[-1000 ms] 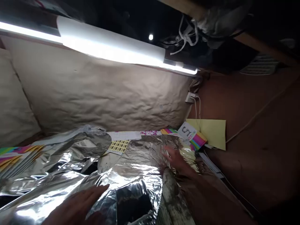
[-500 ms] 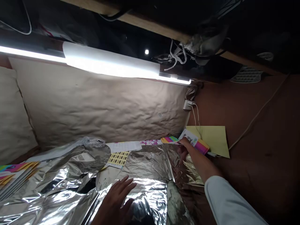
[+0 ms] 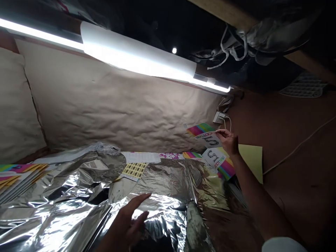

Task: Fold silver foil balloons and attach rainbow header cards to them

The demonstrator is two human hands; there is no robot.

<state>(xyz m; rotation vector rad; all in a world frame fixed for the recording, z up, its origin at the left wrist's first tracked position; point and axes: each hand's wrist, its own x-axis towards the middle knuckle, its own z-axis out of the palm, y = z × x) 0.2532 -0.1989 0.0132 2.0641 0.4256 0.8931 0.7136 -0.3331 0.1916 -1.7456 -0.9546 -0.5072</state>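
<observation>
My right hand (image 3: pixel 228 141) pinches a card with a rainbow stripe and large black print (image 3: pixel 206 134) by its edge, holding it up in the air. Below it lies a similar card (image 3: pixel 216 159) on a yellow sheet of paper (image 3: pixel 250 161). My left hand (image 3: pixel 128 222) is spread open just over a crumpled sheet of silver foil (image 3: pixel 162 182), and I cannot tell whether it touches. A sheet of small yellow labels (image 3: pixel 134 170) lies at the foil's far edge.
A stack of rainbow-edged cards (image 3: pixel 15 178) lies on the foil at the far left. A white strip light (image 3: pixel 136 57) runs along the top of a kraft-paper wall (image 3: pixel 118 105). A cushion (image 3: pixel 18 108) sits at the left, and a wall socket (image 3: pixel 219 117) has a white cable.
My right hand has lifted the striped card off the pile and raised it. My left hand has shifted slightly, its fingers now spread wider above the foil.
</observation>
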